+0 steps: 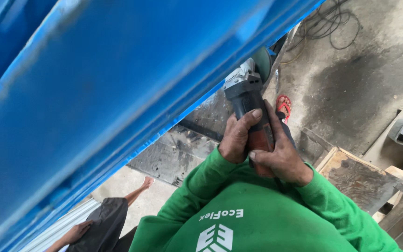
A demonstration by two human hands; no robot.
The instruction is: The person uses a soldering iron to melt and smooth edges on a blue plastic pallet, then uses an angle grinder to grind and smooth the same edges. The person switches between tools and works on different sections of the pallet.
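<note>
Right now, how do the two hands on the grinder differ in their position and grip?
The left hand grips higher on the angle grinder, thumb laid across its dark body; the right hand sits lower, wrapped around the reddish rear handle. The left hand shows its knuckles; the right hand shows its back. Both wear green sleeves and clasp the same tool.

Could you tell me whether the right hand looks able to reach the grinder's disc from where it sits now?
Probably not without letting go: the right hand grips the rear of the angle grinder, the left hand sits ahead of it, and the disc lies beyond, against the blue panel.
</note>
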